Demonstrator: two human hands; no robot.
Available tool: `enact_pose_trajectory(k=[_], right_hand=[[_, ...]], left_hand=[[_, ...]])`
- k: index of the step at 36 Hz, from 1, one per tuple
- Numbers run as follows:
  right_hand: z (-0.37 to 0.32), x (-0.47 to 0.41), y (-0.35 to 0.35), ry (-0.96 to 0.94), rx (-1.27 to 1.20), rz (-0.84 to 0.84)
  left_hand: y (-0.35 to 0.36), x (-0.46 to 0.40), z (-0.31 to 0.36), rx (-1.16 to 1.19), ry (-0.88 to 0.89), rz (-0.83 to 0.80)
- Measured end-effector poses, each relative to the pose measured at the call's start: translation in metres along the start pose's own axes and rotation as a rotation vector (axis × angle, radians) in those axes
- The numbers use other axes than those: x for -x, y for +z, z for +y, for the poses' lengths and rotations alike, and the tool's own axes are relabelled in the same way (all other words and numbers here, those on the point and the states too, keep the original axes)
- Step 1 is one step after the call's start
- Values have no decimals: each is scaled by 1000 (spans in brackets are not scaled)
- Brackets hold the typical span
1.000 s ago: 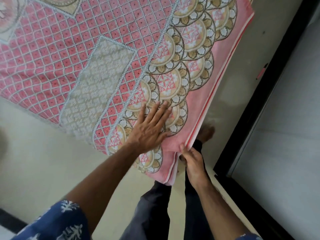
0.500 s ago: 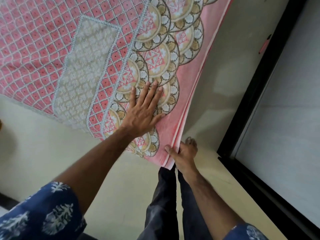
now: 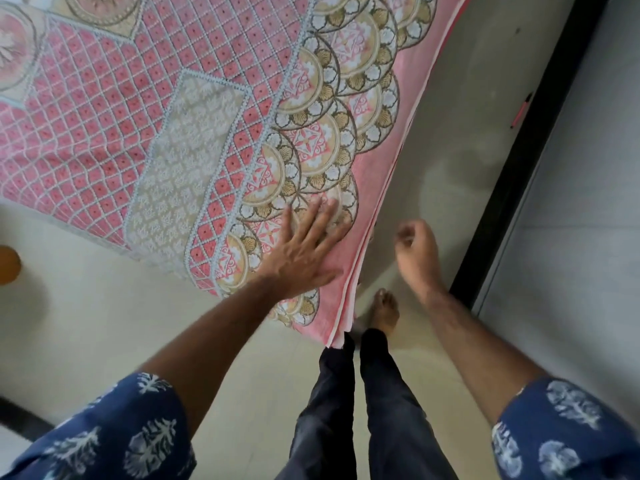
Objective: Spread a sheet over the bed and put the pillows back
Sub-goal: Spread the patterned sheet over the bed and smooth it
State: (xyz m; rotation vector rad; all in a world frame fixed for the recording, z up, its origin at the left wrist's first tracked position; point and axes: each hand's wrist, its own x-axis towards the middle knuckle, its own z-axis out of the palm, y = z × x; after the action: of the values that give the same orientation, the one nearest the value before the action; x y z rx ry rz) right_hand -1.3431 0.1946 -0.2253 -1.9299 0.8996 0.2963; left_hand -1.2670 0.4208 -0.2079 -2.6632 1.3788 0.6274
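The right hand has let go of the sheet's hanging edge, which it was pinching half a second ago; it now hovers in the air just off the bed's side edge, fingers loosely curled and holding nothing. The left hand stays where it was, flat and spread wide, palm down on the pink patterned cotton bedsheet near the bed's near corner. To my reading this means the tug that squared this corner is over and the smoothing of the border is what remains here, with the pillows to come afterwards; none is in view. The sheet lies over the bed with its near corner draped down toward the pale tiled floor, and several thin layers of cloth show along the hanging side edge, so a fold or a second sheet may sit beneath, though I cannot tell which. It looks flat and nearly free of creases: a red lattice field, a beige panel with white motifs, then a scalloped border of gold and white medallions and a plain pink margin.
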Motion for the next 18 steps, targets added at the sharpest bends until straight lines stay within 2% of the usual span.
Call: enact_pose_trajectory(k=[5,7,9,13,16,18], right_hand=[[-83,-36,-3,-343,32,125],[-113,-43,6,-470,130,90],[-135,-47,19,-584,277,41],[-153,-54,53,-772,686,-15],[-148,-52,84,-823,950,-44],[-137,-39,107,-872,1088,-77]], left_hand=[[2,26,17,8,128,-111],[-1,37,19,98,143,-81],[-5,48,10,229,126,15],[-4,63,-38,270,-31,151],[5,71,-100,272,-243,106],[10,78,-145,254,-316,60]])
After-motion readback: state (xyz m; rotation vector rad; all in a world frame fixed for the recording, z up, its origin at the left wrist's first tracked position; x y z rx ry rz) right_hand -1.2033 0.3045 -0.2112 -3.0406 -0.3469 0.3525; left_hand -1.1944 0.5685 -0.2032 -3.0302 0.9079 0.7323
